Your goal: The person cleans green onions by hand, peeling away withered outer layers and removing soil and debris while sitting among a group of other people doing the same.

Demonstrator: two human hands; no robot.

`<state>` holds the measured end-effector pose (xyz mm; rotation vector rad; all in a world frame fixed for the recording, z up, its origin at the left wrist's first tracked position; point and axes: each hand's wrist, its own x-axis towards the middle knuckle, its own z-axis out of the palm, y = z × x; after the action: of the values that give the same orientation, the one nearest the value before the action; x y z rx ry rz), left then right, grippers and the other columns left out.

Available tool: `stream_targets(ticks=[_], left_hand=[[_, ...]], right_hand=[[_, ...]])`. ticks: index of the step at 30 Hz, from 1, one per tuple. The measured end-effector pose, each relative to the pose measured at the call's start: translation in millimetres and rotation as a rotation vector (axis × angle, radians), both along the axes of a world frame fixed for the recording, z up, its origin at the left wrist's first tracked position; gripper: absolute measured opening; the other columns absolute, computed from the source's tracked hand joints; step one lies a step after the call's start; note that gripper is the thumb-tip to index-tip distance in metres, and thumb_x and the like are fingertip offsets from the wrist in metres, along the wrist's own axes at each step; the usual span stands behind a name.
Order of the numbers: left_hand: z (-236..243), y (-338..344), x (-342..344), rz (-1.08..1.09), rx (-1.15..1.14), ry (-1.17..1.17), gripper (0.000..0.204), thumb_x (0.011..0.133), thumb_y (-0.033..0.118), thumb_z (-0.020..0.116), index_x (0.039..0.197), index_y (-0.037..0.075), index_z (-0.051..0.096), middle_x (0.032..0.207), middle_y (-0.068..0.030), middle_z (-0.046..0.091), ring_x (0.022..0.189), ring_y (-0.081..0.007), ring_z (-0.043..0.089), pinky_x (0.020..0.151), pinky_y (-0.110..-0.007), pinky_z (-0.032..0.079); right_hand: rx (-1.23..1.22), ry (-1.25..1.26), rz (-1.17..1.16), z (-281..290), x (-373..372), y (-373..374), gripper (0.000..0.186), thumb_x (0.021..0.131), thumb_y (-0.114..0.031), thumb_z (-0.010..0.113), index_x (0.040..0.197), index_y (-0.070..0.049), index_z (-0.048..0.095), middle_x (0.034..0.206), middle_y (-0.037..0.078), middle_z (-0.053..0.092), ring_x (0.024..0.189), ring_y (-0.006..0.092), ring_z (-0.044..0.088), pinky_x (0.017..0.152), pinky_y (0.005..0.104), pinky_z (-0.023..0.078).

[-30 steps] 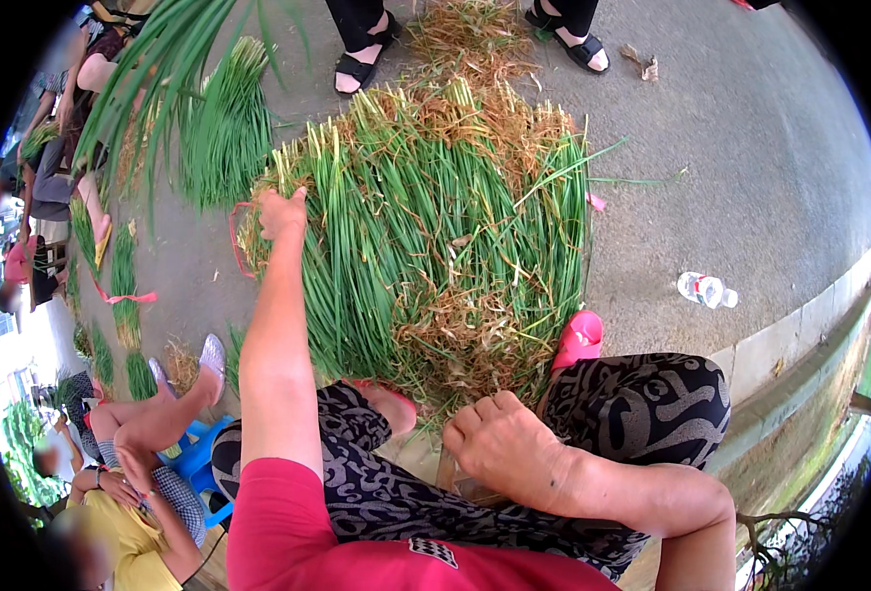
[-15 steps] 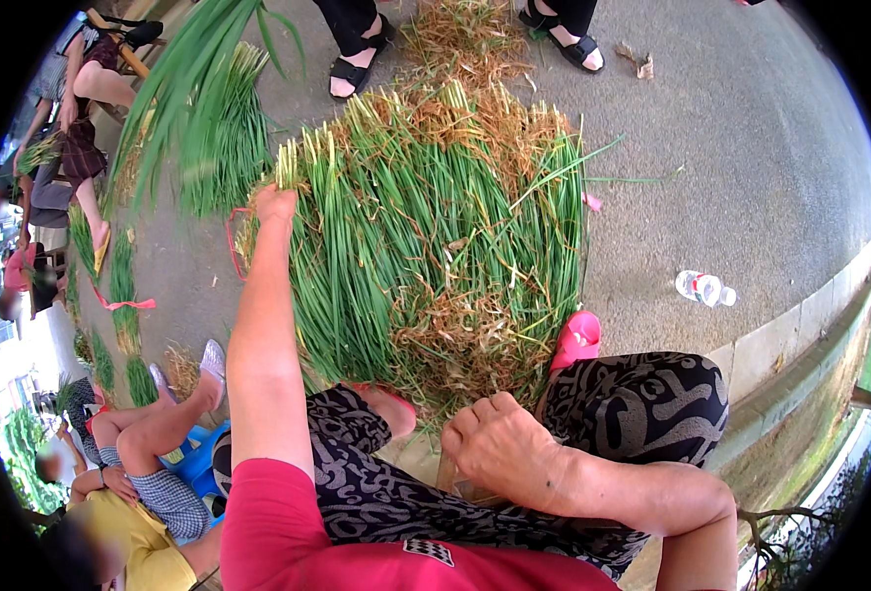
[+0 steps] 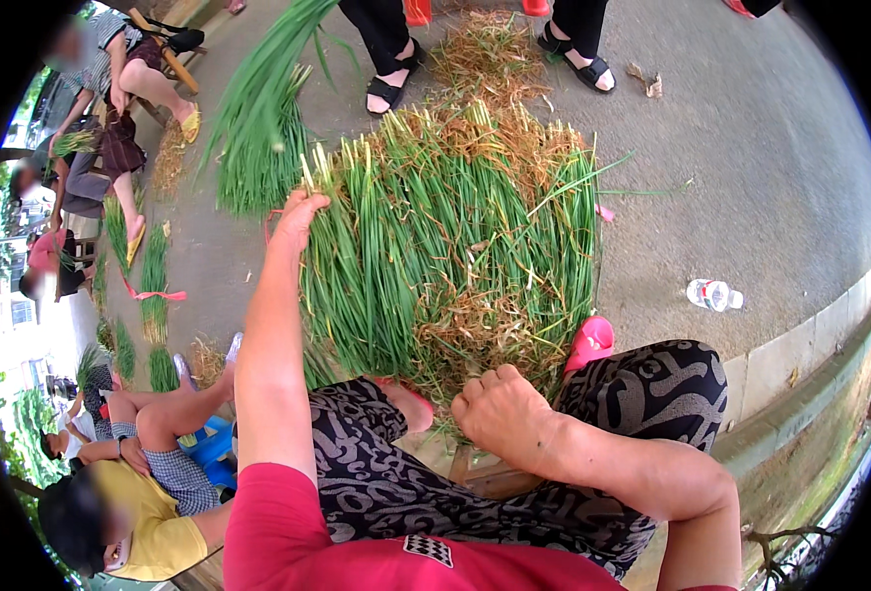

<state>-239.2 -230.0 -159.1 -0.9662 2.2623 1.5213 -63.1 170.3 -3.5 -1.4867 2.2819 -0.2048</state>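
A wide pile of garlic chives (image 3: 376,256), green with pale cut ends toward the far side, lies on the pavement in front of my knees. At the pile's far left corner, my left hand (image 3: 302,219) is closed around some stems, whose pale ends stick out beyond the fingers. Its arm reaches straight forward along the pile's left side. My right hand (image 3: 504,419) is held above my lap in a loose fist, near the pile's close edge. Whatever its fingers may hold is hidden beneath it. Dry brown leaves (image 3: 465,320) cover part of the pile.
Another person's sandalled feet (image 3: 386,89) stand beyond the pile. More chives (image 3: 263,163) hang or lie at far left. A clear plastic bottle (image 3: 713,295) lies at right, near the kerb (image 3: 780,364). People sit along the left, one in a yellow shirt (image 3: 150,512).
The whole view has shifted, so the scene sits further right. My left hand stays at the pile's far left corner, its fingers now over the stems. My right fist has barely moved.
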Motion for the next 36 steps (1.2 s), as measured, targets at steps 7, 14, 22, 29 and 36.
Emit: stream_targets(ticks=[7, 14, 22, 29, 36], left_hand=[[28.3, 19.8, 16.2, -0.040, 0.110, -0.025, 0.070, 0.078, 0.027, 0.074, 0.132, 0.005, 0.036, 0.094, -0.0032, 0.054, 0.080, -0.0155, 0.053, 0.084, -0.044, 0.043], [25.5, 20.3, 25.7, 0.058, 0.217, 0.132, 0.077, 0.077, 0.022, 0.076, 0.134, -0.003, 0.030, 0.104, -0.0107, 0.054, 0.067, -0.0149, 0.051, 0.058, -0.033, 0.050], [39.8, 55.7, 10.3, -0.171, -0.069, -0.020, 0.085, 0.071, 0.037, 0.079, 0.133, -0.005, 0.039, 0.091, -0.0064, 0.062, 0.054, -0.0090, 0.045, 0.054, -0.023, 0.040], [34.6, 51.1, -4.0, -0.418, -0.070, -0.126, 0.070, 0.074, 0.046, 0.074, 0.123, 0.001, 0.053, 0.101, -0.0062, 0.063, 0.084, -0.0150, 0.055, 0.072, -0.029, 0.042], [22.7, 46.0, 2.6, -0.317, 0.113, -0.011, 0.079, 0.078, 0.053, 0.067, 0.127, -0.004, 0.046, 0.130, -0.0176, 0.050, 0.129, -0.0273, 0.037, 0.108, -0.042, 0.023]], right_hand=[[0.008, 0.028, 0.028, 1.9, 3.9, -2.5, 0.014, 0.075, -0.015, 0.059, 0.086, -0.006, 0.060, 0.081, 0.006, 0.062, 0.077, 0.0210, 0.061, 0.067, 0.0322, 0.044], [-0.041, 0.046, -0.023, 3.0, 12.4, -2.4, 0.013, 0.076, -0.014, 0.058, 0.086, -0.006, 0.061, 0.081, 0.006, 0.062, 0.076, 0.0206, 0.061, 0.067, 0.0321, 0.044], [-0.005, 0.023, -0.023, 4.9, 17.4, -1.3, 0.014, 0.077, -0.015, 0.057, 0.087, -0.007, 0.062, 0.082, 0.005, 0.062, 0.079, 0.0197, 0.061, 0.067, 0.0314, 0.043], [0.019, 0.024, -0.009, 3.0, 14.5, -1.3, 0.014, 0.077, -0.015, 0.057, 0.088, -0.007, 0.062, 0.083, 0.005, 0.062, 0.078, 0.0200, 0.061, 0.067, 0.0317, 0.043], [0.006, 0.034, -0.016, 1.6, 15.4, -1.4, 0.014, 0.077, -0.015, 0.057, 0.088, -0.007, 0.062, 0.083, 0.005, 0.062, 0.078, 0.0205, 0.061, 0.067, 0.0319, 0.043]])
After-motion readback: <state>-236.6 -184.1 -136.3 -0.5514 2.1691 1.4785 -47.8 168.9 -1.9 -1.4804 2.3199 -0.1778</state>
